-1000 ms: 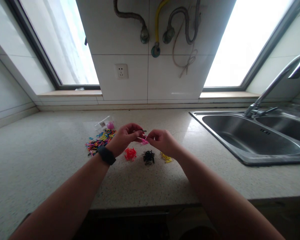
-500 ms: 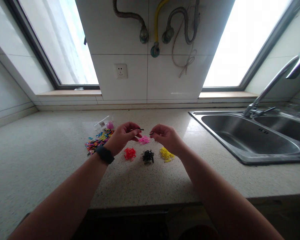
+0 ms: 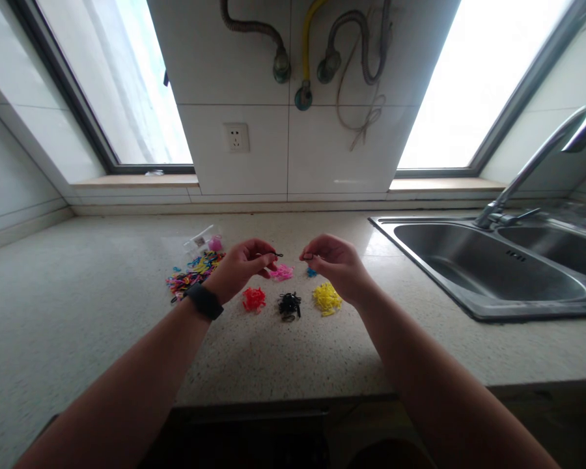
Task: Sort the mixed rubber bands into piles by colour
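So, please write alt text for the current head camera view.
A person's left hand and right hand each pinch a small dark loop above a speckled pale countertop, near a red pile, black pile, yellow pile, pink pile and blue pieces. A multicoloured pile lies left, a steel sink right.

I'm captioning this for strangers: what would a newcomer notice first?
Probably the red pile, black pile and yellow pile lined up on the countertop, with a larger multicoloured heap to their left. Beyond the row, the left hand and right hand each pinch a dark loop.
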### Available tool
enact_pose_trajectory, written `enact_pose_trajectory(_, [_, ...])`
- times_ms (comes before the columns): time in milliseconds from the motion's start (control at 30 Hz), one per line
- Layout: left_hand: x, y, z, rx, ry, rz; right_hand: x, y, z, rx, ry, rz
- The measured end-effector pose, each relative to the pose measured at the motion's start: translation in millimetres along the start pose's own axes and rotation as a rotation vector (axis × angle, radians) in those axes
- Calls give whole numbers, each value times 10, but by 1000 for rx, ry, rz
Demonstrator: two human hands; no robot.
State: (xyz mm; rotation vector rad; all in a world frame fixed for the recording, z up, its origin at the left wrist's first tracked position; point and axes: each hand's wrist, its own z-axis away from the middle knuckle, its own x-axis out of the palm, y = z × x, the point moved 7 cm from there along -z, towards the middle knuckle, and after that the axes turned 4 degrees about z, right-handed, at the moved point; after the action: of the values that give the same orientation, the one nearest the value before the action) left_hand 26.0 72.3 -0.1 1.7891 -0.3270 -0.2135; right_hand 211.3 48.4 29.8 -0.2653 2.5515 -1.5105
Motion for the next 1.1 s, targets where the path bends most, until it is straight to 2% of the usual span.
enact_pose_trajectory(333, [5, 20, 3, 13, -4, -33, -18, -37, 7, 42, 29, 159])
enact_pose_trajectory(567, [18, 44, 7, 21, -12, -70, -27, 4, 2, 26, 5, 76])
enact_pose_trajectory(1100, [7, 70, 13, 35, 4, -68, -55, 50, -6, 66, 34, 90])
